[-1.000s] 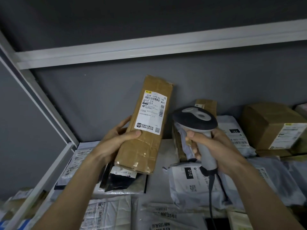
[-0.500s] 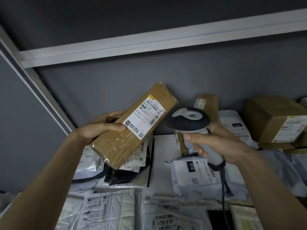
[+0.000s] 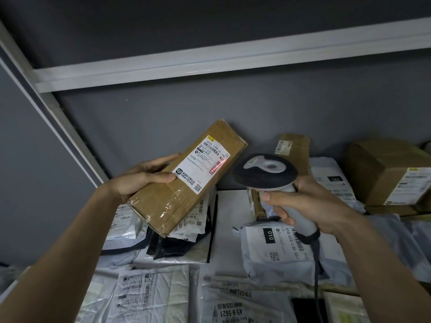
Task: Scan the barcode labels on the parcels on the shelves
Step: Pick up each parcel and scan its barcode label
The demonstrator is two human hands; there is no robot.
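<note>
Barcode label (image 3: 202, 163) on the taped cardboard parcel (image 3: 186, 178) was gripped tilted by the left hand (image 3: 142, 180); at three o'clock, the scanner (image 3: 268, 173), clenched in the right hand (image 3: 310, 206), was best held steady, its red line (image 3: 217, 168) kept across the bars.

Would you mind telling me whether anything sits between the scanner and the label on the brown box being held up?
Nothing visible does. The scanner in the right hand faces the label across open air, and its red line already falls on the barcode.

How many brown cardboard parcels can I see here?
3: a long cardboard parcel held in the left hand, a narrow cardboard box standing behind the scanner, and a big cardboard box far right. Others may be hidden.
</note>
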